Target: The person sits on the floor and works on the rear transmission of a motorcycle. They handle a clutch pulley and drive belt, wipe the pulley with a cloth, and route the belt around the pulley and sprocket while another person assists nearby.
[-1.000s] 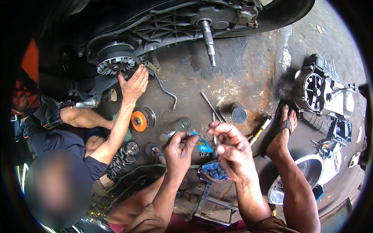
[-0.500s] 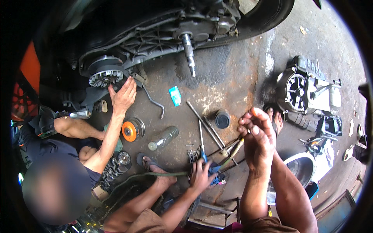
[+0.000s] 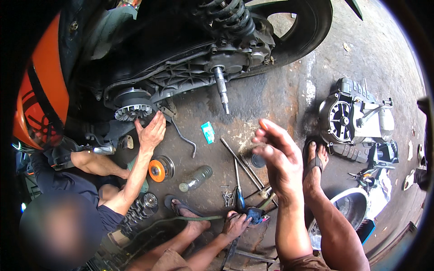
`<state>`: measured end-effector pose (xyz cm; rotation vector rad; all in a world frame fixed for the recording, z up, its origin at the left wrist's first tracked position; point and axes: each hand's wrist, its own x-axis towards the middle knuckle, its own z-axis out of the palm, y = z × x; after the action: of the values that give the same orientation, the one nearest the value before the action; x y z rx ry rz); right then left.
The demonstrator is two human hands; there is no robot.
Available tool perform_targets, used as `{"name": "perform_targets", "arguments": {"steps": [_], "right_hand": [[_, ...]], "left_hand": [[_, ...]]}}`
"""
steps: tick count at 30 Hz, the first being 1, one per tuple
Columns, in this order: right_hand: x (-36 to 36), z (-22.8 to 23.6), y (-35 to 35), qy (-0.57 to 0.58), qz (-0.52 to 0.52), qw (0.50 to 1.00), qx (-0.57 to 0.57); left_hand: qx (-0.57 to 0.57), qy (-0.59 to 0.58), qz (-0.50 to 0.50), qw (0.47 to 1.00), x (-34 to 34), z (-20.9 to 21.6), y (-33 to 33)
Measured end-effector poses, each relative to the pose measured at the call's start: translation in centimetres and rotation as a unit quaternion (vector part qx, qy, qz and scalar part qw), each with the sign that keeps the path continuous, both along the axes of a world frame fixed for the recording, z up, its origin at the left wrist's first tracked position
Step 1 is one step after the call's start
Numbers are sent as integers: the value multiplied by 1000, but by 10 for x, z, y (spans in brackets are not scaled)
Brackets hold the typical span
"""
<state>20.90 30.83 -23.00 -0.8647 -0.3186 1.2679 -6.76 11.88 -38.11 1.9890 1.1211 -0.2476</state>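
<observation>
My right hand [image 3: 282,165] is raised over the floor, palm turned up, fingers half bent and apart from the thumb. An orange patch shows at its index fingertip; nothing else is seen in it. My left hand [image 3: 236,224] is low, with fingers closed on a crumpled blue cloth [image 3: 257,216]. A green hose [image 3: 194,218] runs up to that hand, and its far end [image 3: 268,201] passes toward my right forearm. Beside the cloth lies a blue-handled screwdriver [image 3: 240,198]. The motorcycle engine case [image 3: 181,79] with its bare splined shaft [image 3: 221,90] is ahead.
A co-worker's hand [image 3: 151,132] is up at the finned pulley [image 3: 133,112]. On the floor are an orange-faced clutch part [image 3: 157,170], a bottle [image 3: 195,179], long-handled wrenches [image 3: 244,162], a removed engine cover [image 3: 341,119] and a metal basin [image 3: 357,192].
My right hand has moved up and left, and its fingers have opened out. My left hand stays at the cloth, lower in view. The view has shifted, showing more of the motorcycle.
</observation>
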Motion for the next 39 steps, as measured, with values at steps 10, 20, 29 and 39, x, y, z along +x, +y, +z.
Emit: {"name": "perform_targets", "arguments": {"steps": [10,20,29,39], "right_hand": [[-23,-40,95,42,-5,998,36],[-37,-41,105,170,-4,985,13],[-43,-42,117,127,13,992,8],[-47,-49,128,89,-1,996,32]], "left_hand": [[123,45,-18,991,97,221,170],[631,-145,-346,679,318,337,430],[596,-75,-326,730,347,330,470],[585,-81,-315,743,343,332,479]]}}
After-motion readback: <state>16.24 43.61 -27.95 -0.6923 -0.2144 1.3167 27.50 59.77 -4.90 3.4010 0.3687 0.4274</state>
